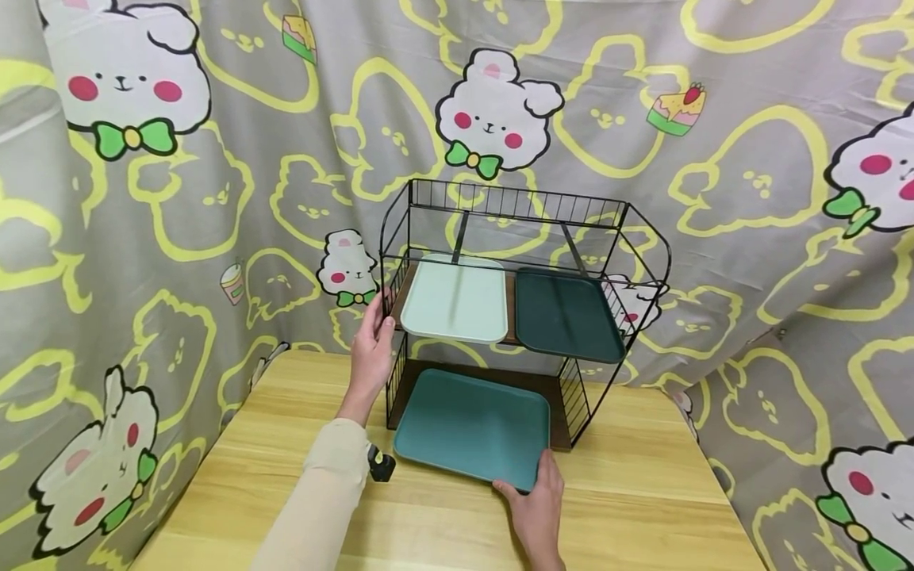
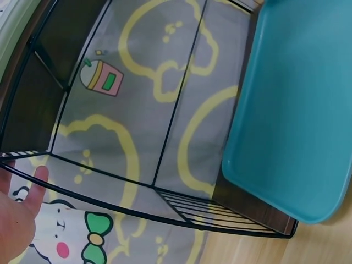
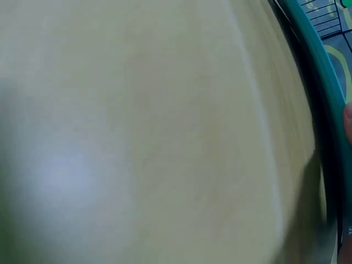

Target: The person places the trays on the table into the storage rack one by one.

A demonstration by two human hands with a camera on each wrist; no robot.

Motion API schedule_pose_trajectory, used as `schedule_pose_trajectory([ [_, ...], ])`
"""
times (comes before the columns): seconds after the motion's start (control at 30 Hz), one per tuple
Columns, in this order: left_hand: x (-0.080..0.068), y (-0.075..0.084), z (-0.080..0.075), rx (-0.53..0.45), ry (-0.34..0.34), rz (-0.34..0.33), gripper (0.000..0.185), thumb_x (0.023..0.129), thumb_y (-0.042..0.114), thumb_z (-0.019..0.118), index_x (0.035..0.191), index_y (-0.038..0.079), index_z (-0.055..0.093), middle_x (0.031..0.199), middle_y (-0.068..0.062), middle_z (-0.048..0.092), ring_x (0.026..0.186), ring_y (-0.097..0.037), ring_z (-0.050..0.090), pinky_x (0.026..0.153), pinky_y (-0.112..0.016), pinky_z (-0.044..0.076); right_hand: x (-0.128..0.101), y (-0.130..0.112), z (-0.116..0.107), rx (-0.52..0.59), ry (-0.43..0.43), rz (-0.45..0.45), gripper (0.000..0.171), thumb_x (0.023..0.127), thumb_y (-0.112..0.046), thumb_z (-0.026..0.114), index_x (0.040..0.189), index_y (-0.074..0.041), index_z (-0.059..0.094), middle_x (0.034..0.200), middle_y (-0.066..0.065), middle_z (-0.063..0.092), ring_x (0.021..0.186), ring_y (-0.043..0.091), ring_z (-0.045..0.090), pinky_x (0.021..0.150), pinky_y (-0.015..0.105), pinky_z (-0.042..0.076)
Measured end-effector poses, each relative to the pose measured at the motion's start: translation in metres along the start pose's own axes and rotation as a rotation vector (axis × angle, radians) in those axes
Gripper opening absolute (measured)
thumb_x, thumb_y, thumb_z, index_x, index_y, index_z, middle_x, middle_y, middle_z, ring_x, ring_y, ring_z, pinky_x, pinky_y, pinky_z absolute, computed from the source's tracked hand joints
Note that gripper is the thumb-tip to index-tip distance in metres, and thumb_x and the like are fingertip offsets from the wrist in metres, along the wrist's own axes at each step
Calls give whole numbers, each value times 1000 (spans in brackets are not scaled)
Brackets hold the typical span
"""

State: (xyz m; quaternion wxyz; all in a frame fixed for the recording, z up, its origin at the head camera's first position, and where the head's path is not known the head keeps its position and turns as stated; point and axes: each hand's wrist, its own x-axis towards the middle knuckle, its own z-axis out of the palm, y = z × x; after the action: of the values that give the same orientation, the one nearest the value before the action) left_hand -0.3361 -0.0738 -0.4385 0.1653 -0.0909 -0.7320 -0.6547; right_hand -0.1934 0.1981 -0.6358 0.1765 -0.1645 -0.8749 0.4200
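Note:
A black wire rack (image 1: pixel 646 238) with two shelves stands on a wooden table (image 1: pixel 643 492). On its lower shelf lies a teal tray (image 1: pixel 471 424), its front part jutting out over the table. My right hand (image 1: pixel 535 500) pinches that tray's front right corner, thumb on top. My left hand (image 1: pixel 371 345) rests with straight fingers against the rack's left front post. The left wrist view shows this hand (image 2: pixel 19 214) beside the wire frame (image 2: pixel 110 195), and the teal tray (image 2: pixel 297 110) at the right. In the blurred right wrist view only the tray's rim (image 3: pixel 316 71) and tabletop (image 3: pixel 137 137) appear.
The upper shelf holds a pale mint tray (image 1: pixel 457 301) and a dark green tray (image 1: pixel 567 313) side by side. A cartoon-printed grey curtain (image 1: pixel 750 159) closes in the back and both sides. A small black object (image 1: pixel 381 466) sits by my left sleeve.

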Motion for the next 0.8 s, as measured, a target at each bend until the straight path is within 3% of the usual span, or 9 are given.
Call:
schedule_pose_trajectory([
  [0.37, 0, 2, 4, 12, -1, -8, 54, 115, 21, 44, 168, 27, 33, 172, -5, 38, 159, -24, 38, 129, -46, 35, 48, -5, 4, -49, -30, 27, 104, 88, -31, 88, 160, 14, 29, 167, 37, 30, 154, 56, 29, 124, 66, 33],
  [0.57, -6, 1, 6, 86, -25, 0, 56, 115, 24, 46, 168, 30, 31, 173, -7, 37, 160, -28, 37, 127, -55, 37, 59, -2, -14, -81, -59, -4, 101, 90, -33, 86, 161, 13, 30, 168, 35, 29, 154, 56, 28, 124, 67, 32],
  [0.67, -21, 0, 5, 229, 14, 75, 58, 111, 21, 54, 166, 22, 34, 169, -11, 43, 155, -34, 42, 123, -61, 39, 57, -10, -36, -96, -102, -25, 98, 92, -37, 83, 162, 9, 31, 171, 32, 27, 156, 56, 26, 126, 67, 27],
  [0.8, -50, 0, 3, 525, 83, 299, 57, 102, 19, 68, 155, 11, 50, 159, -16, 54, 146, -40, 51, 116, -66, 42, 49, -37, -80, -257, -182, -102, 99, 96, -56, 73, 166, 0, 29, 172, 32, 22, 156, 57, 24, 124, 73, 26],
])
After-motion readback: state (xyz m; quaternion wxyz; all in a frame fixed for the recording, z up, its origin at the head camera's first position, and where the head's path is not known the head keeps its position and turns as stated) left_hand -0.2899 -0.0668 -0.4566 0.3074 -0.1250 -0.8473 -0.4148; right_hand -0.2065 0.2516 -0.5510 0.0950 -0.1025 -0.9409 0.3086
